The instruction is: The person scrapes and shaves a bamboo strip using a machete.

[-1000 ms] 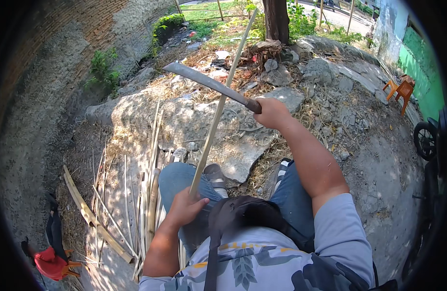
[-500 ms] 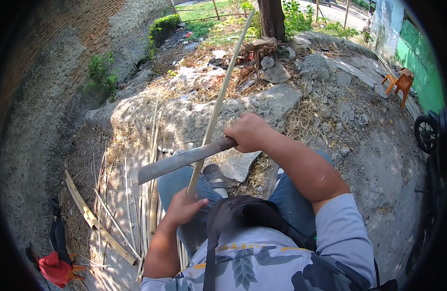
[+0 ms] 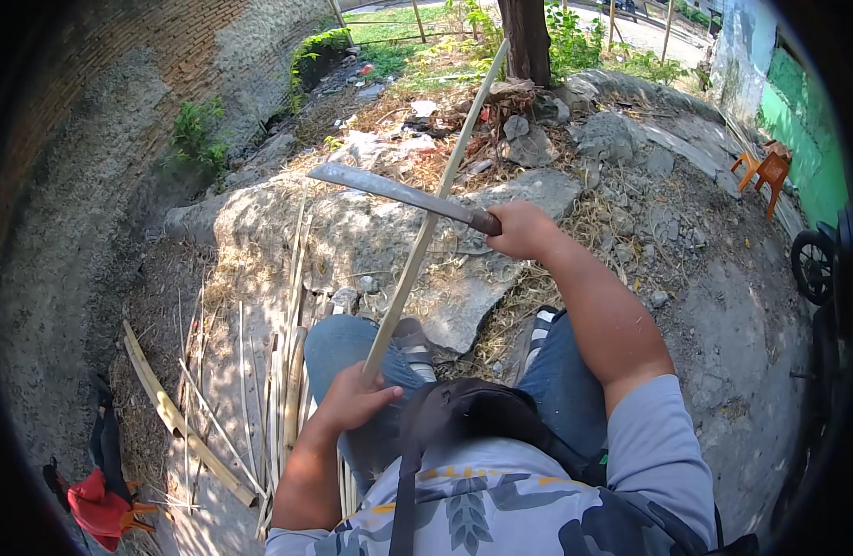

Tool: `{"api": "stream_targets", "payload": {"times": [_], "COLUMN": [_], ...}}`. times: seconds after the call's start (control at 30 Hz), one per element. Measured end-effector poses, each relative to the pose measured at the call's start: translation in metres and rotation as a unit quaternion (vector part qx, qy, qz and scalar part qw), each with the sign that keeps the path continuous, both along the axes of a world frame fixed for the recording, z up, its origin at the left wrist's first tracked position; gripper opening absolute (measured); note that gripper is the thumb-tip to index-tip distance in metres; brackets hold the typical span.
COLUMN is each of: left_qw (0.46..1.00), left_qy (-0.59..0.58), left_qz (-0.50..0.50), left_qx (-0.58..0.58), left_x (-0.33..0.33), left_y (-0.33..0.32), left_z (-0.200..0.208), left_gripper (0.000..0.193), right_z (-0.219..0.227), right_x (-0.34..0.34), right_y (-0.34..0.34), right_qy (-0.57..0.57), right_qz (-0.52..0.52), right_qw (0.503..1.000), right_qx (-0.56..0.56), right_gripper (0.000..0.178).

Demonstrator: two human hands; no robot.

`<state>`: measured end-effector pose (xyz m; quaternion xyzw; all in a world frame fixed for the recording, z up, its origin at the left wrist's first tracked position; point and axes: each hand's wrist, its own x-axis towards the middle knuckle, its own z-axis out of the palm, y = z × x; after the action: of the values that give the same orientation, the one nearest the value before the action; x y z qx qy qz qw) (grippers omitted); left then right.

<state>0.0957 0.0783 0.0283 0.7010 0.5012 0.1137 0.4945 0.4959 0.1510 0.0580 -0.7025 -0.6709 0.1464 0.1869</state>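
My left hand [image 3: 355, 397] is closed around the lower end of a long pale bamboo strip [image 3: 410, 271], close to my left knee. The strip slants up and away, its far tip in front of the tree trunk. In my right hand [image 3: 524, 232] is the dark handle of a machete [image 3: 389, 189]. Its broad grey blade points left and crosses the strip about midway up. Whether the edge touches the strip I cannot tell. Several split bamboo strips [image 3: 292, 371] lie on the ground beside my left leg.
A wide curved bamboo piece [image 3: 181, 422] lies farther left. Near it a person in red [image 3: 100, 508] sits on an orange chair. Ahead are a concrete slab [image 3: 464, 310], rubble and a tree trunk [image 3: 526, 46]. Orange plastic chairs [image 3: 769, 176] and a black wheel [image 3: 813, 262] stand at right.
My right hand has moved the machete up and away along the bamboo strip. My left hand keeps its hold, and the strip's far tip has shifted slightly right.
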Motion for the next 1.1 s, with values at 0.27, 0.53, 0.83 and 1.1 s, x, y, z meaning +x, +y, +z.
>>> {"api": "stream_targets", "payload": {"times": [0.27,0.53,0.83,1.1], "left_qw": [0.999,0.999,0.999,0.999], "left_qy": [-0.029,-0.014,-0.03,0.0], "left_qz": [-0.003,-0.021,-0.013,-0.026], "left_qx": [0.026,0.043,-0.002,0.037], "left_x": [-0.004,0.0,-0.012,-0.002], "left_y": [0.001,-0.005,0.001,0.002], "left_z": [-0.017,-0.015,-0.012,-0.028], "left_gripper": [0.038,0.04,0.038,0.04], "right_z": [0.01,0.013,0.01,0.007], "right_x": [-0.068,0.0,-0.017,-0.039], "right_y": [-0.02,-0.003,-0.008,-0.01], "right_qy": [-0.184,-0.052,-0.057,-0.187], "right_qz": [0.246,0.042,-0.002,0.19], "right_qw": [0.95,0.997,0.998,0.962], "right_qx": [0.055,0.044,0.011,0.061], "right_gripper": [0.018,0.023,0.027,0.021]}}
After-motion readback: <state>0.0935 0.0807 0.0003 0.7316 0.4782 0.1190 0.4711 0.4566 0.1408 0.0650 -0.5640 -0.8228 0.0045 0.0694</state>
